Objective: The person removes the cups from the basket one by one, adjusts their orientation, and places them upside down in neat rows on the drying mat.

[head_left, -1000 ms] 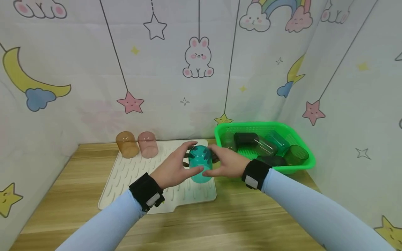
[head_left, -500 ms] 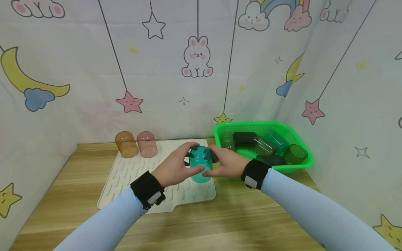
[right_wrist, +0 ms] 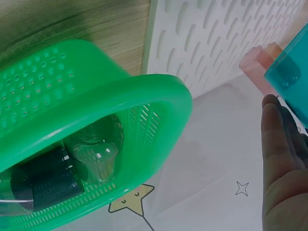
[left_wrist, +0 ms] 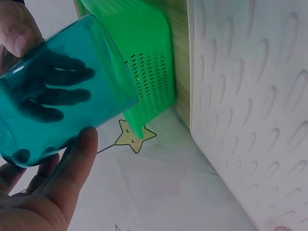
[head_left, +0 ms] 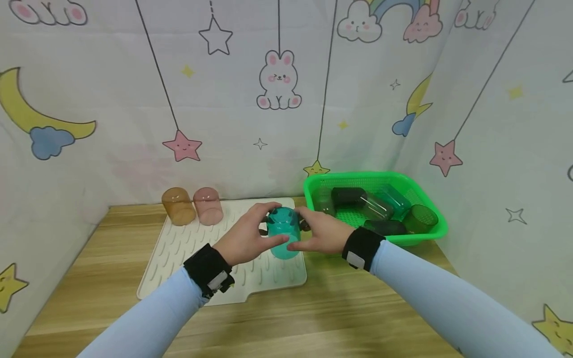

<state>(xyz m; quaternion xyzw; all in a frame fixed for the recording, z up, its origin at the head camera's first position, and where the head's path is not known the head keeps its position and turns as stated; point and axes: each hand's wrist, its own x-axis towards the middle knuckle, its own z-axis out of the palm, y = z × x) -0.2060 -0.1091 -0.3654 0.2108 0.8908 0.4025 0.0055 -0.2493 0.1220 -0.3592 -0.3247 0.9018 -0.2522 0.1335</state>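
Both hands hold a clear teal cup (head_left: 284, 229) between them over the right part of a white ridged mat (head_left: 192, 253). My left hand (head_left: 245, 239) grips its left side, thumb in front and fingers behind. From the other side my right hand (head_left: 324, 232) holds it, thumb also in front. The left wrist view shows the teal cup (left_wrist: 72, 91) with its open rim facing the mat and a gap between them; dark fingers show through its wall. In the right wrist view only part of the teal cup (right_wrist: 293, 72) appears, beside the right fingers.
An amber cup (head_left: 179, 206) and a pink cup (head_left: 208, 206) stand bottom-up at the mat's back left. A green basket (head_left: 440, 223) to the right holds several dark and clear cups lying inside. A patterned curtain (head_left: 224, 99) hangs behind the wooden table (head_left: 313, 318).
Both hands keep the teal cup in nearly the same place; the fingers shift slightly around it. The whole head view drifts slightly left.
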